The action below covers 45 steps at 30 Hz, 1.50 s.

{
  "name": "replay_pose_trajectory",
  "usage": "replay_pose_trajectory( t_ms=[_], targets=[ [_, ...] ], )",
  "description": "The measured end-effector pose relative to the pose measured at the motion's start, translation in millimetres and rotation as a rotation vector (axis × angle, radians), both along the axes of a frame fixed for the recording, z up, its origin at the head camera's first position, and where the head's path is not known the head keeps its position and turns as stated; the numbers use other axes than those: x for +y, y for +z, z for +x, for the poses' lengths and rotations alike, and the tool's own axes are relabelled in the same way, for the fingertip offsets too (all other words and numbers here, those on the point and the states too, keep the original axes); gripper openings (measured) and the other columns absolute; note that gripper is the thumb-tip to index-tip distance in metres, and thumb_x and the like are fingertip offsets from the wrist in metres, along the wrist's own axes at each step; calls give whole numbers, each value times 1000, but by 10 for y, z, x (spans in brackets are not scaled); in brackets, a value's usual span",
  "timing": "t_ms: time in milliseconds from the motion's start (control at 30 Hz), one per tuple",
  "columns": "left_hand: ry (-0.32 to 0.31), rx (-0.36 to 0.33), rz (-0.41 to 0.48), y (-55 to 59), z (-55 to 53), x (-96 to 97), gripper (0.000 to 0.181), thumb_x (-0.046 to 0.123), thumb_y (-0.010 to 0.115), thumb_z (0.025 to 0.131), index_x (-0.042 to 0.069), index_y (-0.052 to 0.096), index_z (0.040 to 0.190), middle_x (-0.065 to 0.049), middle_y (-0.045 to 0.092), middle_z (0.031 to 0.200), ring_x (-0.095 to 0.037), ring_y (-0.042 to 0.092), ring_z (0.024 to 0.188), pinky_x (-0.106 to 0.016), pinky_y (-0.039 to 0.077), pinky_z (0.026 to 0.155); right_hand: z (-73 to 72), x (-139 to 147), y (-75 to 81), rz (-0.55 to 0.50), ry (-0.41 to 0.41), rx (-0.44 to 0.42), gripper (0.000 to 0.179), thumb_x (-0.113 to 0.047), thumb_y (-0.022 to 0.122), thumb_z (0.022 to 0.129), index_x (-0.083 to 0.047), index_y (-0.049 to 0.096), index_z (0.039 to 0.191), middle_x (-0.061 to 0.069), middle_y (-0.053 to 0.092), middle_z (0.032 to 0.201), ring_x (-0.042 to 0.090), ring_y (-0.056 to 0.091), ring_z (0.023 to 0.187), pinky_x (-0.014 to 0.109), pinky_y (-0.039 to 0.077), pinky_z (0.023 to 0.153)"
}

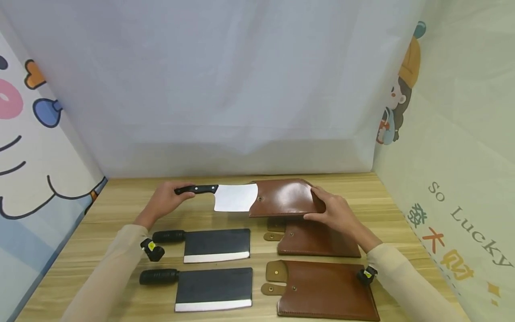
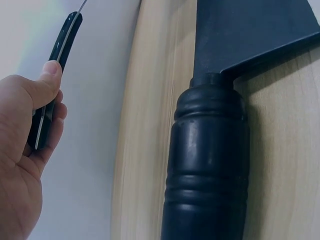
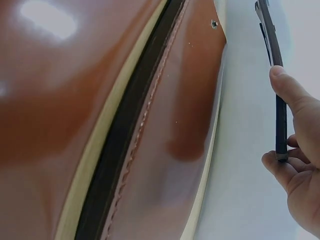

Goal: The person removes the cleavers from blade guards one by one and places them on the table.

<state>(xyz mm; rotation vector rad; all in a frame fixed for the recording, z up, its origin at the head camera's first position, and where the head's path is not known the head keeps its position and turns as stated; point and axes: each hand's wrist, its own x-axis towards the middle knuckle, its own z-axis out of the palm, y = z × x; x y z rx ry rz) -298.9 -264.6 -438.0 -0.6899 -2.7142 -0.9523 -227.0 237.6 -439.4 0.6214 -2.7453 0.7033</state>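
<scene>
My left hand (image 1: 166, 200) grips the black riveted handle (image 1: 201, 189) of a cleaver with a bright silver blade (image 1: 234, 198). Raised over the back of the table, the cleaver points to the right. My right hand (image 1: 335, 212) holds a glossy brown leather knife sheath (image 1: 281, 197) by its right end, thumb on one side and fingers on the other. At the sheath's left mouth, the far end of the blade overlaps it in the head view. From the right wrist, the held sheath (image 3: 281, 117) appears edge-on between thumb and fingers.
Two dark cleavers, one farther back (image 1: 217, 245) and one nearer (image 1: 214, 288), lie on the wooden table (image 1: 116, 255) with handles leftward. Two brown sheaths, one behind (image 1: 318, 241) and one in front (image 1: 326, 288), lie to their right with tan straps. A pale curtain (image 1: 241, 89) hangs behind.
</scene>
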Motion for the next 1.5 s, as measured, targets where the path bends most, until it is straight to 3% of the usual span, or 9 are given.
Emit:
replay_pose_trajectory(
  t_ms=[800,1100,1333,1500],
  targets=[
    [41,24,-37,73,12,-203,30,15,75,95,1,74,121,-10,70,84,-16,45,58,-30,36,55,-25,137,-12,-1,-18,19,93,-36,90,79,7,46,149,32,48,147,49,52,131,59,45,103],
    [43,96,-56,132,35,-321,30,15,75,95,1,74,121,-18,74,99,-16,47,59,-33,38,59,-14,225,0,-4,-36,3,94,-34,90,79,8,44,150,33,46,149,50,50,132,60,45,103],
    [40,140,-80,113,37,-431,31,14,75,94,0,74,122,-22,74,111,-16,50,62,-37,41,64,-34,327,-14,17,-65,-24,96,-35,89,80,7,42,152,33,44,150,51,48,134,61,43,105],
    [38,166,-73,89,27,-504,30,13,77,93,-1,75,119,-20,75,105,-15,49,60,-33,41,62,-68,400,-44,27,-78,-34,96,-35,88,81,7,40,152,34,42,151,52,46,135,62,42,105]
  ],
)
